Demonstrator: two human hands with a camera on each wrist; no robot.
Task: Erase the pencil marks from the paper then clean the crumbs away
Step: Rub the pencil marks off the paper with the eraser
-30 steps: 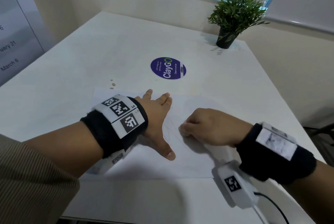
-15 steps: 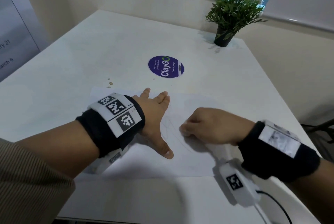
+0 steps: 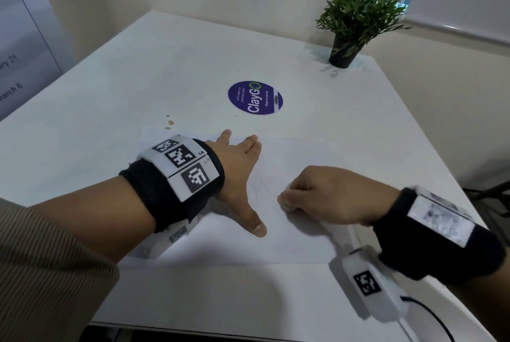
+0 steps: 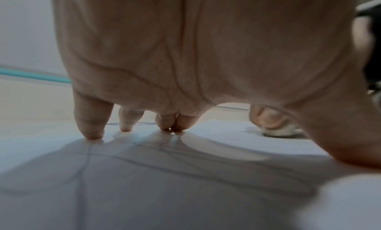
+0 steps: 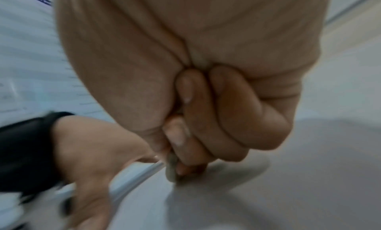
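A white sheet of paper [image 3: 289,242] lies on the white table [image 3: 171,65], with faint pencil marks [image 3: 259,187] near its middle. My left hand [image 3: 240,173] lies flat on the paper with fingers spread and straight, fingertips [image 4: 91,134] pressing it down. Just right of the marks, my right hand [image 3: 317,195] is curled, pinching a small whitish eraser [image 5: 171,168] against the paper. The eraser [image 4: 278,131] also shows under the right hand in the left wrist view. In the head view the eraser is mostly hidden by the fingers.
A round purple sticker [image 3: 255,98] sits beyond the paper. A few small brown crumbs [image 3: 169,122] lie near the paper's far left corner. A potted plant [image 3: 356,18] stands at the far right corner by the wall. The table's right edge runs close to my right wrist.
The right hand has shifted slightly on the pencil marks and its wrist view is motion-blurred. The left hand stays flat on the paper.
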